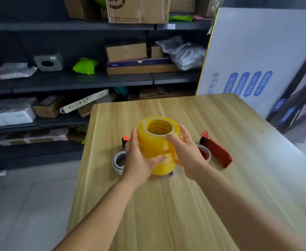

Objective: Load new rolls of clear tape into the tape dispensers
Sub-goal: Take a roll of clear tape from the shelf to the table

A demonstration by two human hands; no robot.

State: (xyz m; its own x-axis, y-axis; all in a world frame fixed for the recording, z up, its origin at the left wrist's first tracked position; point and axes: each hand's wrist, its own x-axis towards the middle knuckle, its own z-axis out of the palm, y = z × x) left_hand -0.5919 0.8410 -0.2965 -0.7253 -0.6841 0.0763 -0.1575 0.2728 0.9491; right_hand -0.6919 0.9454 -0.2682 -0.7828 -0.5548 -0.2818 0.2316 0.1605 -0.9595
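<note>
**Stack of tape rolls in both hands, none loaded yet**

Left hand [139, 156] and right hand [184, 151] both curl round a yellow-tinted stack of tape rolls [157, 147], held upright over mid worktop [166, 205]; whether its base touches the wood I can't tell. Red dispenser [215, 149] lies just right of the hands w/ a near-spent roll at its hub. A 2nd dispenser [125, 139] (orange tip only, mostly hidden) sits behind the left hand, a grey-white roll [118, 162] beside it. Step looks like fetching/separating stock. Next, prob.: peel one roll off the top w/o dropping the rest, then clear the old core.
</note>
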